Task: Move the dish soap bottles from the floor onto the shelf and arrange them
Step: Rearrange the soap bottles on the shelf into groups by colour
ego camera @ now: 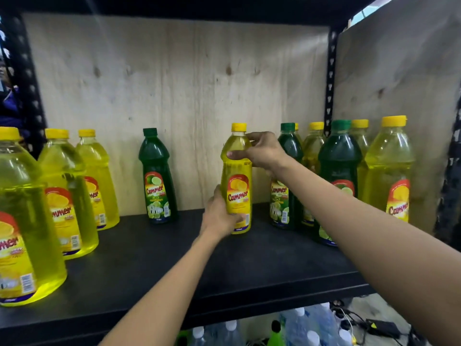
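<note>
We steady a slim yellow plastic dish soap bottle (238, 196) upright mid-shelf on the black shelf board (154, 258), left hand (220, 216) wrapped round its base, right hand (262, 152) pinching its shoulder. Full, it looks heavy and slick; the narrow waist seems the surest hold.

Shop stockroom suggested: black metal shelf (249, 270) lined with identical branded soap bottles (159, 181), water bottles (306, 325) stored beneath.
</note>
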The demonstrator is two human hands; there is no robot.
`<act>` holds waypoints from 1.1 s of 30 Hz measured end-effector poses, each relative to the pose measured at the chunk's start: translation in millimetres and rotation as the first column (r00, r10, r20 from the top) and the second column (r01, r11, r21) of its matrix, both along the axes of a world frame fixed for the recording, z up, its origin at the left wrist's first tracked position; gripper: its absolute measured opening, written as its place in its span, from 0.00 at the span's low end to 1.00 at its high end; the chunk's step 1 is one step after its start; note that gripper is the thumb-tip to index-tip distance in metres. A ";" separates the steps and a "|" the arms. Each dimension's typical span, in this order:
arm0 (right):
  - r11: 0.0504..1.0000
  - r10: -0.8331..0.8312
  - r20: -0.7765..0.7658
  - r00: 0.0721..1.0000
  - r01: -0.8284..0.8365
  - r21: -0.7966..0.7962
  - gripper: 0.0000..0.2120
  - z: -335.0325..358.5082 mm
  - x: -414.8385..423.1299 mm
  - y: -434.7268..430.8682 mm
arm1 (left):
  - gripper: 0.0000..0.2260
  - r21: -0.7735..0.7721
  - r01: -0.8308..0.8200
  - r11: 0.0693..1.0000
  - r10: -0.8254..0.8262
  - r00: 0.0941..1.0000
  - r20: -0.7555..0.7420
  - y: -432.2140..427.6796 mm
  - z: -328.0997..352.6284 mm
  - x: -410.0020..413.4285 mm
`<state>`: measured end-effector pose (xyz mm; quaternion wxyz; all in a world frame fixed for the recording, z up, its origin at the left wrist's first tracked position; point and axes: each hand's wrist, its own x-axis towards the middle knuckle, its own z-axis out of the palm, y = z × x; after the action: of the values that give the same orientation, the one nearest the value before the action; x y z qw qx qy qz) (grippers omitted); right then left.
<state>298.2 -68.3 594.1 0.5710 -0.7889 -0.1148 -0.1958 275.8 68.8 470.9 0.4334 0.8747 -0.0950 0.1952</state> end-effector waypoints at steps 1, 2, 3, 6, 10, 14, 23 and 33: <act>1.000 -0.004 0.006 1.000 0.004 0.019 0.41 -1.7 8.6 7.6 | 0.37 0.027 -0.013 1.000 0.013 1.000 0.008 10.0 1.8 8.8; 1.000 -0.001 0.019 1.000 0.000 0.024 0.42 -3.3 18.5 15.8 | 0.37 0.043 -0.019 0.999 0.018 1.000 0.016 19.7 3.1 17.9; 1.000 0.011 0.025 1.000 -0.011 0.017 0.43 -3.5 27.3 25.0 | 0.37 0.047 -0.021 0.999 0.021 1.000 0.018 28.1 3.8 26.7; 0.998 0.026 0.044 0.999 -0.024 -0.055 0.40 -0.5 49.4 48.9 | 0.38 0.008 -0.007 1.000 0.007 1.000 0.017 43.8 1.1 52.0; 0.994 0.015 0.028 0.999 -0.012 -0.107 0.36 1.1 78.0 61.6 | 0.36 -0.064 -0.011 0.998 0.012 1.000 0.019 46.9 -9.4 80.3; 0.993 0.005 0.028 1.000 -0.002 -0.122 0.35 0.3 90.5 60.6 | 0.38 -0.107 0.011 0.994 -0.011 1.000 -0.004 45.0 -10.6 96.5; 0.843 -0.155 0.059 0.986 0.163 -0.512 0.39 33.7 35.0 30.9 | 0.41 -0.046 -0.176 0.983 0.180 0.975 0.131 30.5 -5.3 65.1; 0.749 -0.507 0.085 0.857 0.488 -0.449 0.38 51.7 -37.8 -59.4 | 0.49 -0.101 0.236 0.967 -0.246 0.964 -0.101 -77.8 22.2 21.4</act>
<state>260.4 -127.7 645.8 0.2994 -0.9059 0.0688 -0.2915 297.2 -9.0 493.1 0.4968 0.8462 -0.1674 0.0955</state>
